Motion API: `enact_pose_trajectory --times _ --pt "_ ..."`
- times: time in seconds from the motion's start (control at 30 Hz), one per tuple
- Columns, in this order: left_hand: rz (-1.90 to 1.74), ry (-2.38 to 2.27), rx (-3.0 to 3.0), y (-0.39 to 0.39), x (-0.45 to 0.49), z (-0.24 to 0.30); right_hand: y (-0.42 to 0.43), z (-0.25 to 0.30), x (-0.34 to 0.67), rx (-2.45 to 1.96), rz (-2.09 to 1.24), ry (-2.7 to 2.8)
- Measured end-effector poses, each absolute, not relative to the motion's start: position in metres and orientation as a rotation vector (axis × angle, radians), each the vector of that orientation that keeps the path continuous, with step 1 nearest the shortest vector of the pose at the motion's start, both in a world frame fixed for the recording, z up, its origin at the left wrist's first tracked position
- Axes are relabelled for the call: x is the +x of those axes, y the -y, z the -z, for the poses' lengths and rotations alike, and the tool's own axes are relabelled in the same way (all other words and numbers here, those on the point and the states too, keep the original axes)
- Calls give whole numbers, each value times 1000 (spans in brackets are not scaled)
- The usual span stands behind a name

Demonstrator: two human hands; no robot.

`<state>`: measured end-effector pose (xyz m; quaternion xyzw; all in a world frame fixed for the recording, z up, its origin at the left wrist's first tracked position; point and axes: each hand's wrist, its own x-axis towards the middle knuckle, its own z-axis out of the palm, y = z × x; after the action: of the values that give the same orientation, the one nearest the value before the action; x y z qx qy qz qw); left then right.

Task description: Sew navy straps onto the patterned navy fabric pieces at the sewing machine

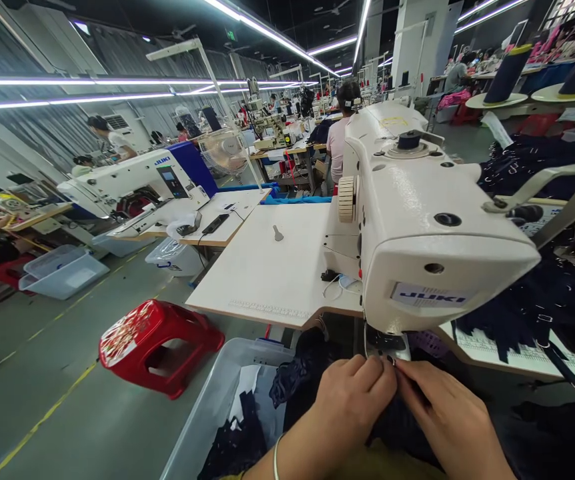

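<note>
My left hand (347, 407) and my right hand (447, 417) meet just below the head of a white JUKI sewing machine (417, 227). Both have their fingers curled and pinched on a piece of dark navy fabric (407, 427) right under the needle area. A thin bracelet circles my left wrist. The fingertips nearly touch each other at the presser foot. More dark navy pieces with metal rings (537, 300) lie piled on the table to the machine's right.
A white sewing table (277, 267) stretches left of the machine. A clear plastic bin (217, 407) with dark pieces stands on the floor by my left arm, a red stool (157, 343) beyond it. Other people work at machines farther back.
</note>
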<state>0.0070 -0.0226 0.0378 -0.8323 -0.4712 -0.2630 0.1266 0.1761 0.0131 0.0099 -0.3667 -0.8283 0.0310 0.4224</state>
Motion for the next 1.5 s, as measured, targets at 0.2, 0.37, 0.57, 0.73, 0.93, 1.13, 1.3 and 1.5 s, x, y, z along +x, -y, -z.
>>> enact_pose_trajectory --times 0.2,0.37,0.57,0.73,0.93,1.13,1.3,1.5 --pt "737 1360 -2432 27 6 -32 -12 -13 173 -941 -336 2016" --pt "855 1572 -2325 27 10 -19 -15 -12 185 -1000 -750 2127" --pt "856 1474 -2430 26 10 -27 -19 -10 194 -884 -606 2127" --pt "851 1541 -2402 29 17 -25 -17 -17 189 -1092 -654 1890" --pt "1010 1520 -2454 30 15 -19 -17 -14 194 -1260 -814 1824" --pt "820 1702 -2655 31 6 -32 -14 -8 211 -871 -647 2308" --pt "679 1829 -2854 31 0 -34 -9 -4 216 -866 -819 2285" --pt "591 2400 -2561 29 -17 -19 -18 12 227 -1306 -1451 1958"
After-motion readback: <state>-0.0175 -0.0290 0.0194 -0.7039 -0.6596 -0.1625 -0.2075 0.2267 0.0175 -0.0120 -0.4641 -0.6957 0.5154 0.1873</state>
